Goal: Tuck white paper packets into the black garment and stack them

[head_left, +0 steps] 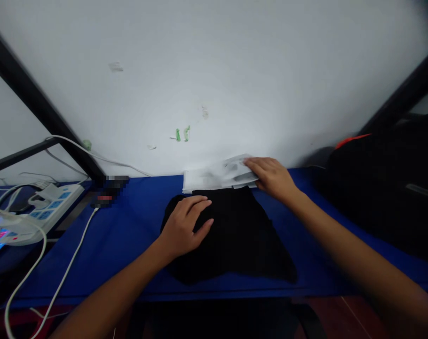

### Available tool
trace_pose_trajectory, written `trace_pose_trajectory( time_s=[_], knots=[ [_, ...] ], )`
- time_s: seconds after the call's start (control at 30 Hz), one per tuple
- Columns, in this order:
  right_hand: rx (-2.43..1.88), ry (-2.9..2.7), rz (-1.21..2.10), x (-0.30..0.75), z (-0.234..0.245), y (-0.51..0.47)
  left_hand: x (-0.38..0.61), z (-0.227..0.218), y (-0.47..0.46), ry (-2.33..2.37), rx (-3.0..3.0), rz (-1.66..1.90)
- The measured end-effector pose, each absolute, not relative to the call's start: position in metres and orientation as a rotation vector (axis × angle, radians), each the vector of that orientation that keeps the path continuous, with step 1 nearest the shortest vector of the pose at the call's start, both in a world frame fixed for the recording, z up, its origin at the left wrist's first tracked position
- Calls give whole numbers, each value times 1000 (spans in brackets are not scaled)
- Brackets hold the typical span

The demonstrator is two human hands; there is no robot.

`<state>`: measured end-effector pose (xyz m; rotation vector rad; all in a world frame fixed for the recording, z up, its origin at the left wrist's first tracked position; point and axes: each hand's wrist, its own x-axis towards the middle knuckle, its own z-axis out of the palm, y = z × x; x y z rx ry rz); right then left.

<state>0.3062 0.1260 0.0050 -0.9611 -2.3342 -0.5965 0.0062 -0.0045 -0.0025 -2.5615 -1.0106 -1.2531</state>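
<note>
A black folded cloth, perhaps a garment, [235, 235] lies on the blue tabletop in front of me. Resting on its left part is my left hand [186, 226], fingers stretched and slightly apart, gripping nothing. My right hand [272, 179] reaches to the back of the table and pinches the right end of a thin white printed sheet or packet [235, 170], blurred by motion. Under and left of it lie more flat white sheets or packets [196, 180], just behind the cloth and close to the wall.
A white power strip [55, 207] with plugs and cables stands at the left. Near it lies a dark device [110, 190], pixelated, with a white cable [76, 249] running forward. A large black bag-like object [383, 193] fills the right side. The wall [235, 84] rises behind the blue table [129, 226].
</note>
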Motion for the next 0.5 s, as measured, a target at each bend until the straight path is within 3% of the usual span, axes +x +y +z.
trace_pose_trajectory(
  time_s=[0.3,0.5],
  knots=[
    [-1386,-2536,-598,344,-62,173,10,-17,-1,-1150,-3063,-474],
    [-1341,-2533,-492,342,-46,150,7,-3,-4,-1111,-3104,-398]
  ],
)
